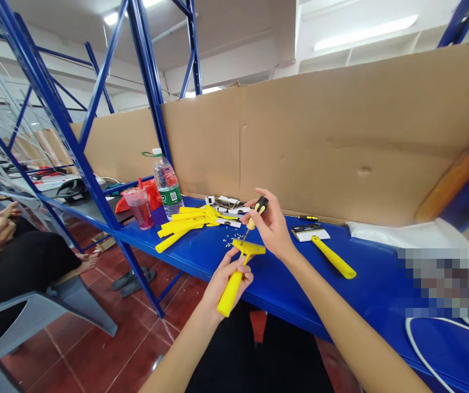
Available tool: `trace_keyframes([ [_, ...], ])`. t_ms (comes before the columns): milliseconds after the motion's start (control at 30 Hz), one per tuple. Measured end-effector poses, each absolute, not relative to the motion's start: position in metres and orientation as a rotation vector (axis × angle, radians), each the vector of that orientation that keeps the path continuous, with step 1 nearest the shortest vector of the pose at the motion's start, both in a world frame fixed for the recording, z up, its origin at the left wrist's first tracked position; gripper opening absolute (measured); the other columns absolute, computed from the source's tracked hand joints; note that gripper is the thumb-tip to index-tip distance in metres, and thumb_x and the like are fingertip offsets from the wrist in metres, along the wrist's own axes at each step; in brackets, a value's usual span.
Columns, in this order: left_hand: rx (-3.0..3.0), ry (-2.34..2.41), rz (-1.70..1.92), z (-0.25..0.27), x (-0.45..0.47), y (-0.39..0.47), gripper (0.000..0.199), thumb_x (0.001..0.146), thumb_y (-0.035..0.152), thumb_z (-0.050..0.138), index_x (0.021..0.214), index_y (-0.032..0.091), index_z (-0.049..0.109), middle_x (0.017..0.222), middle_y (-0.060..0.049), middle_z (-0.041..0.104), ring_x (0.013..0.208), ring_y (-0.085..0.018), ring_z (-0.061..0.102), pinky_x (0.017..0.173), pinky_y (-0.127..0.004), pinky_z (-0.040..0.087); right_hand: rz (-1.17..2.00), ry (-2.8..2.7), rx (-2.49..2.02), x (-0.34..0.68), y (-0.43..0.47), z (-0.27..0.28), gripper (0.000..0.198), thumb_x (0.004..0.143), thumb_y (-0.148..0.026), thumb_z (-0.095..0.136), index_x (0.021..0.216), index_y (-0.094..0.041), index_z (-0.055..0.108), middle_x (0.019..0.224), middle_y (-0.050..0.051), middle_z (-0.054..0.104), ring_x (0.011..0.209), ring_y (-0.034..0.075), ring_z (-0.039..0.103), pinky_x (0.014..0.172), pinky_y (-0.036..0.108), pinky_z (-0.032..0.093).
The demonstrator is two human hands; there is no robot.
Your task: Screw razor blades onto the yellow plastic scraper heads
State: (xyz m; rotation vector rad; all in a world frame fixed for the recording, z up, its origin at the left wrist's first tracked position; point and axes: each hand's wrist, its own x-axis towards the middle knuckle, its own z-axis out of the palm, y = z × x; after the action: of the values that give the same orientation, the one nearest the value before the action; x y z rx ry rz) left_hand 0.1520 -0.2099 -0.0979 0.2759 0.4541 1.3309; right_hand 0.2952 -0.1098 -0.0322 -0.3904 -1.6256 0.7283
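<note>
My left hand [227, 278] is closed round the handle of a yellow scraper [229, 295], its wide head tilted up toward me. In my right hand [273, 226] is a black-and-yellow screwdriver [261, 205], its shaft slanting down to the left end of the scraper's head. Whether the tip sits in a screw is too small to tell. Small screws [229, 240] lie scattered on the blue table just behind the scraper. A pile of yellow scrapers [185, 224] rests to the left. Another yellow scraper [332, 256] lies on the right, near a small blade packet [310, 232].
A large water bottle [167, 183] and a pink drink cup [138, 207] stand at the left of the blue table [295, 295]. Cardboard [324, 142] walls off the back. A second screwdriver [308, 218], white plastic [382, 234] and a white cable [412, 338] lie rightward. Someone sits at far left.
</note>
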Motion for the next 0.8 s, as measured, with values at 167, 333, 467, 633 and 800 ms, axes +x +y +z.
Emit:
trace_keyframes([
  [167, 0.315, 0.457, 1.308, -0.099, 0.152, -0.211, 0.062, 0.083, 0.001, 0.089, 0.134, 0.021, 0.06, 0.128, -0.013, 0.068, 0.069, -0.003, 0.056, 0.071, -0.021, 0.051, 0.744, -1.581, -0.442, 0.294, -0.112, -0.029, 0.053, 0.103, -0.044, 0.077, 0.15, -0.037, 0.054, 0.121, 0.004, 0.073, 0.08, 0.021, 0.078, 0.085, 0.051, 0.073],
  [333, 0.292, 0.444, 1.319, -0.101, 0.151, -0.209, 0.065, 0.082, 0.001, 0.089, 0.136, 0.022, 0.06, 0.132, -0.014, 0.068, 0.069, -0.003, 0.056, 0.07, -0.021, 0.051, 0.767, -1.569, -0.388, 0.294, -0.119, -0.028, 0.055, 0.103, -0.046, 0.079, 0.153, -0.041, 0.055, 0.133, 0.006, 0.076, 0.094, 0.025, 0.084, 0.096, 0.055, 0.072],
  [467, 0.302, 0.443, 1.323, -0.102, 0.151, -0.208, 0.061, 0.081, 0.001, 0.089, 0.132, 0.021, 0.062, 0.126, -0.013, 0.068, 0.07, -0.003, 0.056, 0.07, -0.02, 0.05, 0.799, -1.614, -0.32, 0.295, -0.121, -0.025, 0.054, 0.11, -0.051, 0.067, 0.16, -0.044, 0.049, 0.153, 0.009, 0.07, 0.118, 0.031, 0.082, 0.103, 0.06, 0.07],
  [633, 0.285, 0.432, 1.325, -0.103, 0.152, -0.208, 0.064, 0.08, 0.0, 0.09, 0.133, 0.02, 0.061, 0.131, -0.017, 0.067, 0.068, -0.003, 0.055, 0.069, -0.021, 0.05, 0.758, -1.545, -0.39, 0.293, -0.118, -0.028, 0.058, 0.101, -0.049, 0.08, 0.154, -0.04, 0.056, 0.134, 0.007, 0.078, 0.101, 0.029, 0.085, 0.096, 0.058, 0.073],
  [800, 0.286, 0.414, 1.311, -0.104, 0.151, -0.207, 0.063, 0.08, -0.001, 0.089, 0.133, 0.02, 0.063, 0.127, -0.015, 0.068, 0.067, -0.003, 0.054, 0.068, -0.021, 0.049, 0.716, -1.561, -0.361, 0.294, -0.119, -0.031, 0.051, 0.107, -0.047, 0.074, 0.154, -0.042, 0.057, 0.127, 0.006, 0.079, 0.102, 0.029, 0.086, 0.094, 0.055, 0.073],
])
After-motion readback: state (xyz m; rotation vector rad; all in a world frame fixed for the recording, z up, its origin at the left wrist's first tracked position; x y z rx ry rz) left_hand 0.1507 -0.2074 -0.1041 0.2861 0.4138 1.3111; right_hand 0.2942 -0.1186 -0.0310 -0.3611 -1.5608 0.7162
